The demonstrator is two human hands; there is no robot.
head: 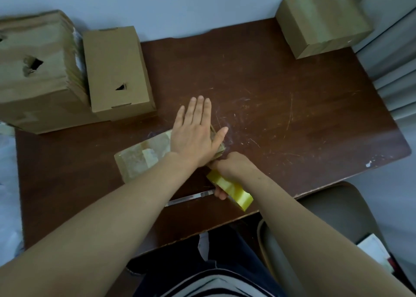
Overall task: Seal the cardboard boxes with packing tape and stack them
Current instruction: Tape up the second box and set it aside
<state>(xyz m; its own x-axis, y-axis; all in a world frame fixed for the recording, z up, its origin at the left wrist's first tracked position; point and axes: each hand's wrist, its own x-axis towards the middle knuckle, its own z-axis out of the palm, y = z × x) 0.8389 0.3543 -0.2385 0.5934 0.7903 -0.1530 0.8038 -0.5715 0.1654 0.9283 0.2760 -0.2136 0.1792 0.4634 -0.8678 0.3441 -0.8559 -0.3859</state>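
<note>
Pressing down from above, the left hand [194, 137] lies flat on the small cardboard box [139, 159], fingers straight and together and pointing toward 12 o'clock, thumb splayed out toward 2 o'clock over the box's far right corner. That box sits near the middle of the scratched dark wooden table [292, 116], turned at an angle, its top glossy with overlapping bands of clear tape. Just at 4 o'clock from the left hand, the right hand [234, 167] touches the box's near right corner, its fingers curled round a roll of yellow packing tape [231, 190] held on edge just above the table's near rim. A thin shiny strip [189, 199] runs from under that hand toward 8 o'clock; whether it is tape or a blade cannot be told. At 10 o'clock on the table stands a large cardboard box [33, 76] with a torn hole in its top, and touching its right side a medium cardboard box [117, 69] with a small triangular hole. At 1 o'clock, on the far right corner, rests a closed cardboard box [322, 22], well apart from the others. A grey chair [337, 209] shows at 4 o'clock beside the table.
</note>
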